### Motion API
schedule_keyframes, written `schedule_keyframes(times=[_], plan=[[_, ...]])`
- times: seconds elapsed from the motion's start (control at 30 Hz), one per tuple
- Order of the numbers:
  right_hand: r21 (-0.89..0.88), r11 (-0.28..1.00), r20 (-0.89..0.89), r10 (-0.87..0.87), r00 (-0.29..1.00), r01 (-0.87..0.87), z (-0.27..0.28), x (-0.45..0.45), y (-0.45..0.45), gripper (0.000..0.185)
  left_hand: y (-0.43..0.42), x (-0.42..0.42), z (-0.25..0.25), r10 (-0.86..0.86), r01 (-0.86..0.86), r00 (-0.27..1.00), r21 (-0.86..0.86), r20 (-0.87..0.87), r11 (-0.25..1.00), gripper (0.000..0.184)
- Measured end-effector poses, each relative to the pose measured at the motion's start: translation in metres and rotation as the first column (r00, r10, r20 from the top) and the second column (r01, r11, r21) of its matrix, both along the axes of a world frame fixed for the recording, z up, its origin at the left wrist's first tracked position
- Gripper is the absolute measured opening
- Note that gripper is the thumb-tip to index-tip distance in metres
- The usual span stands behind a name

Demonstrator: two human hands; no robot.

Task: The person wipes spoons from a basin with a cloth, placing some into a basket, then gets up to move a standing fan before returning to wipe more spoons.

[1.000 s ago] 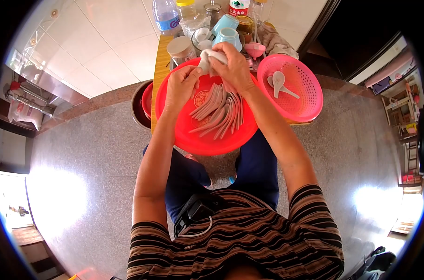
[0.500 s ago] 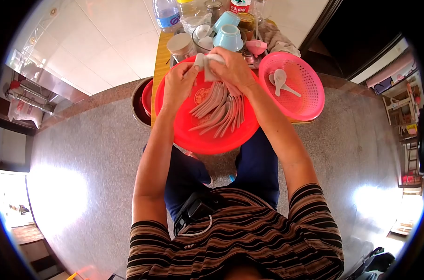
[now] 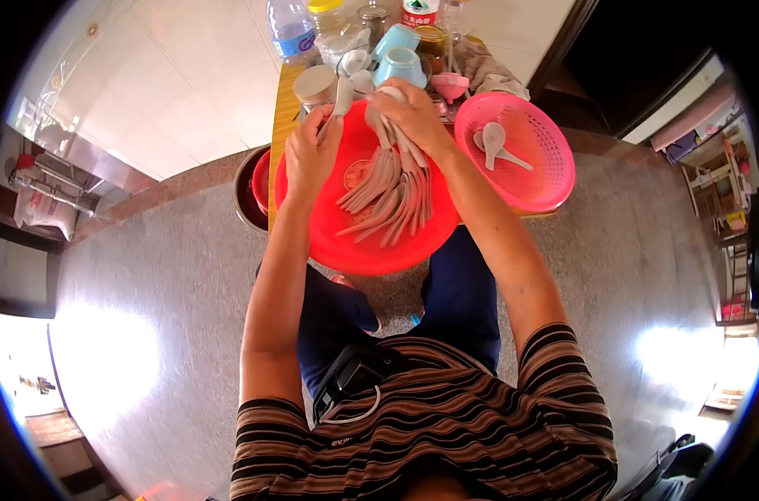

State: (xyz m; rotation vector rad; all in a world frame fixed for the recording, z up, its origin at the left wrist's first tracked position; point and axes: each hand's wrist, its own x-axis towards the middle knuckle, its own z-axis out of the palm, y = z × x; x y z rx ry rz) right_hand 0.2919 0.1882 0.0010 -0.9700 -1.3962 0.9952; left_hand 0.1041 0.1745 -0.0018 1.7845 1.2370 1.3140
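A white soup spoon (image 3: 344, 96) is pinched in my left hand (image 3: 309, 159), raised over the far left rim of a red basin (image 3: 321, 238). My right hand (image 3: 414, 117) is over the basin's far side, fingers curled round something white that is mostly hidden. Several white spoons (image 3: 384, 188) lie fanned in the basin, their handles towards me, and some of their bowls are under my right hand.
Right of the basin, a pink colander (image 3: 555, 179) holds two white spoons (image 3: 494, 142). Behind stand light-blue bowls (image 3: 400, 65), a lidded jar (image 3: 314, 85), a plastic bottle (image 3: 291, 37) and a pink cup (image 3: 450, 85). A crumpled cloth (image 3: 488, 71) lies at the back right.
My hands were together at the white things and are now apart. The spoon in my left hand has come up and left, its bowl clearly showing. My right hand has shifted slightly.
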Motion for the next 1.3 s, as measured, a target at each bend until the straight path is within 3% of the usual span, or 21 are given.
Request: schedule_keyframes(times=[0.07, 0.1, 0.17, 0.3, 0.37, 0.47, 0.53, 0.57, 0.6, 0.63, 0.67, 0.7, 0.73, 0.83, 0.9, 0.93, 0.97, 1.03, 1.07, 1.13, 1.3], plan=[[-0.064, 0.991, 0.001, 0.116, 0.993, -0.116, 0.002, -0.003, 0.000, 0.033, -0.003, 0.004, 0.001, 0.108, -0.053, 0.972, 0.254, -0.208, 0.966, 0.020], [-0.067, 0.994, 0.000, 0.089, 0.996, -0.089, 0.001, -0.005, -0.002, 0.033, -0.004, 0.007, -0.001, 0.080, -0.026, 0.975, 0.250, -0.209, 0.968, 0.020], [-0.121, 0.991, 0.226, 0.087, 0.970, -0.061, 0.004, -0.008, -0.001, 0.037, -0.001, 0.007, -0.005, 0.081, 0.037, 0.968, 0.451, -0.239, 0.892, 0.021], [-0.091, 0.996, 0.251, 0.032, 0.968, -0.010, 0.015, -0.005, -0.010, 0.036, -0.007, 0.011, 0.000, 0.121, 0.079, 0.924, 0.491, -0.362, 0.867, 0.024], [0.001, 0.997, 0.333, -0.077, 0.940, 0.082, 0.015, 0.002, -0.008, 0.035, -0.015, 0.017, 0.007, 0.091, 0.121, 0.918, 0.492, -0.386, 0.862, 0.026], [-0.122, 0.975, 0.454, -0.111, 0.884, 0.184, 0.035, 0.034, -0.006, 0.035, -0.024, 0.025, 0.012, 0.014, 0.119, 0.953, 0.415, -0.304, 0.902, 0.028], [-0.256, 0.958, 0.055, -0.118, 0.991, 0.128, 0.053, 0.057, -0.019, 0.036, -0.024, 0.022, 0.010, -0.022, 0.134, 0.927, 0.276, -0.374, 0.952, 0.025], [-0.229, 0.955, 0.122, -0.166, 0.979, 0.190, 0.055, 0.074, -0.022, 0.034, -0.024, 0.020, 0.008, -0.034, 0.133, 0.918, 0.226, -0.395, 0.965, 0.025], [-0.151, 0.956, 0.366, -0.184, 0.912, 0.253, 0.047, 0.107, -0.007, 0.032, -0.017, 0.018, 0.001, -0.043, 0.151, 0.905, 0.226, -0.422, 0.962, 0.023], [-0.143, 0.962, 0.389, -0.162, 0.907, 0.232, 0.034, 0.135, 0.000, 0.034, -0.011, 0.014, -0.005, -0.049, 0.167, 0.893, 0.227, -0.448, 0.960, 0.022], [-0.145, 0.923, 0.422, -0.267, 0.866, 0.356, 0.031, 0.149, -0.009, 0.037, -0.007, 0.011, -0.011, -0.035, 0.150, 0.895, 0.225, -0.444, 0.963, 0.022], [-0.198, 0.921, 0.371, -0.247, 0.895, 0.336, 0.048, 0.145, -0.038, 0.038, -0.004, 0.008, -0.015, -0.026, 0.126, 0.812, 0.132, -0.582, 0.983, 0.022], [-0.269, 0.888, 0.478, -0.214, 0.852, 0.374, 0.030, 0.170, -0.028, 0.036, -0.001, 0.005, -0.020, -0.032, 0.087, 0.709, 0.042, -0.705, 0.995, 0.024], [-0.330, 0.858, 0.542, -0.169, 0.824, 0.393, 0.010, 0.197, -0.034, 0.032, 0.002, 0.001, -0.029, -0.152, 0.131, 0.629, -0.089, -0.762, 0.987, 0.027], [-0.447, 0.792, 0.693, 0.014, 0.720, 0.415, -0.006, 0.214, -0.029, 0.029, 0.002, -0.001, -0.032, -0.214, 0.154, 0.617, -0.151, -0.757, 0.977, 0.027], [-0.362, 0.819, 0.779, 0.004, 0.627, 0.445, -0.015, 0.217, -0.027, 0.027, 0.003, -0.002, -0.034, -0.280, 0.183, 0.603, -0.212, -0.747, 0.960, 0.026], [-0.364, 0.819, 0.776, 0.004, 0.631, 0.443, -0.022, 0.222, -0.026, 0.027, 0.005, -0.004, -0.039, -0.280, 0.182, 0.600, -0.214, -0.749, 0.960, 0.026], [-0.333, 0.846, 0.825, 0.047, 0.562, 0.417, -0.016, 0.216, -0.033, 0.029, 0.010, -0.008, -0.046, -0.437, 0.297, 0.558, -0.322, -0.706, 0.899, 0.026], [-0.332, 0.845, 0.825, 0.045, 0.564, 0.419, -0.017, 0.213, -0.034, 0.029, 0.011, -0.009, -0.049, -0.437, 0.299, 0.556, -0.321, -0.707, 0.899, 0.026], [-0.493, 0.771, 0.710, 0.088, 0.699, 0.404, -0.017, 0.210, -0.037, 0.032, 0.009, -0.007, -0.044, -0.477, 0.289, 0.524, -0.380, -0.706, 0.879, 0.028], [-0.480, 0.777, 0.765, 0.143, 0.628, 0.408, -0.017, 0.207, -0.038, 0.035, 0.012, -0.009, -0.049, -0.497, 0.324, 0.546, -0.377, -0.674, 0.868, 0.029]])
